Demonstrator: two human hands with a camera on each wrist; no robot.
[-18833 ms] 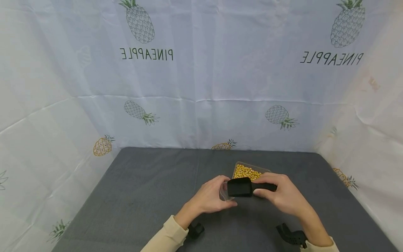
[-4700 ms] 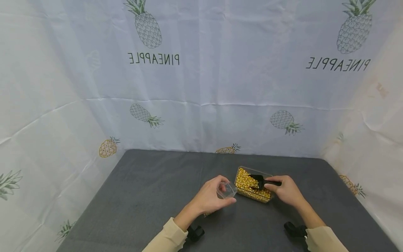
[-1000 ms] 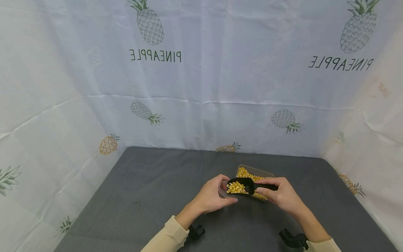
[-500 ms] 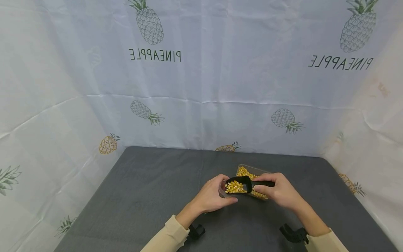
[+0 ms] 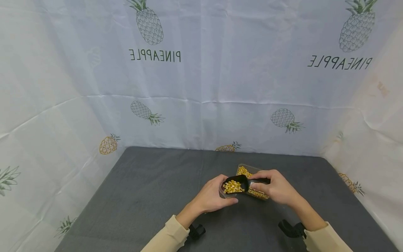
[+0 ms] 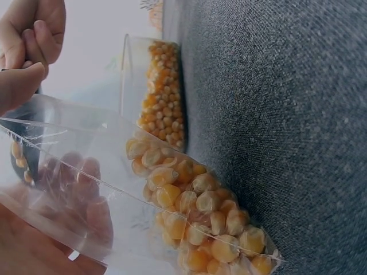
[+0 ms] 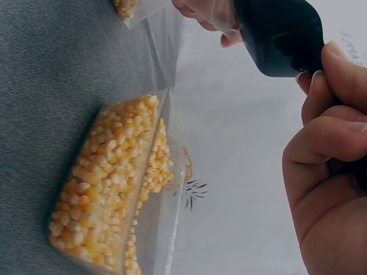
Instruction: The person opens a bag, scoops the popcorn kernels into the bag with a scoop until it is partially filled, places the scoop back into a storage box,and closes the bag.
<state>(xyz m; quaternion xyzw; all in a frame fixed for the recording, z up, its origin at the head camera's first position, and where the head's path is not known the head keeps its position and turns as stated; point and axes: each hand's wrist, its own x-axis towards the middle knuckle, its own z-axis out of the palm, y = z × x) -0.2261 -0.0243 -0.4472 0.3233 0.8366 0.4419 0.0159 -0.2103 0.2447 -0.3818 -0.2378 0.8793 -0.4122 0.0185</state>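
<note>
My left hand (image 5: 210,196) grips a clear plastic bag (image 6: 103,152) around its open mouth. Corn kernels (image 6: 198,209) fill the lower part of the bag, which stands close over the grey cloth. With thumb and curled fingers, my right hand (image 5: 275,187) holds a black scoop (image 5: 244,180) by the handle. Kernels lie in the scoop's front, and its lip overlaps the bag's mouth in the head view. Behind and right of the bag sits a clear rectangular tub (image 7: 160,217) of corn, partly hidden by the right hand and scoop.
A dark grey cloth (image 5: 157,182) covers the table. White curtains (image 5: 201,70) printed with pineapples hang behind and at both sides. Black wrist mounts (image 5: 291,229) sit below each wrist.
Earlier the scoop was upturned at the bag, then dug into the tub. Over the last second it has come left with kernels, its lip now over the bag's mouth. The left hand stays put.
</note>
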